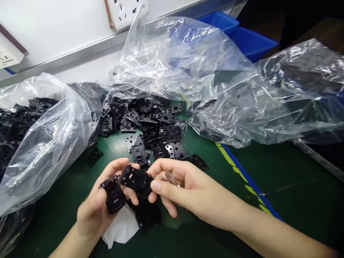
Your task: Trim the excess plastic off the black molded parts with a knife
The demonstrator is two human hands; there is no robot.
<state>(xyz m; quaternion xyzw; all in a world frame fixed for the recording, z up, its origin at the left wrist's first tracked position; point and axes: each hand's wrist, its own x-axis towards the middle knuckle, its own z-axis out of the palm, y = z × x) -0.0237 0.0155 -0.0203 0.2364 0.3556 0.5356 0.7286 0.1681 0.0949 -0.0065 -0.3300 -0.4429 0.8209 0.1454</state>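
In the head view, my left hand [92,204] is closed around a black plastic part [115,195] with a notched edge. My right hand [178,182] pinches a second black plastic part [138,181] between thumb and fingers, and this part also touches the fingers of my left hand. A small thin metallic piece [171,177] shows among the curled fingers of my right hand; its kind cannot be made out. Beyond both hands lies a pile of similar black parts [150,122]. A white cloth or paper [122,227] lies under my hands, beside a dark patch.
Clear plastic bags [220,93] spread across the back and right, and another bag [61,132] with black parts stands at the left. Blue bins [249,43] sit behind. Blue and yellow tape [242,175] runs along the green tabletop [282,172]. A power socket [126,12] is on the wall.
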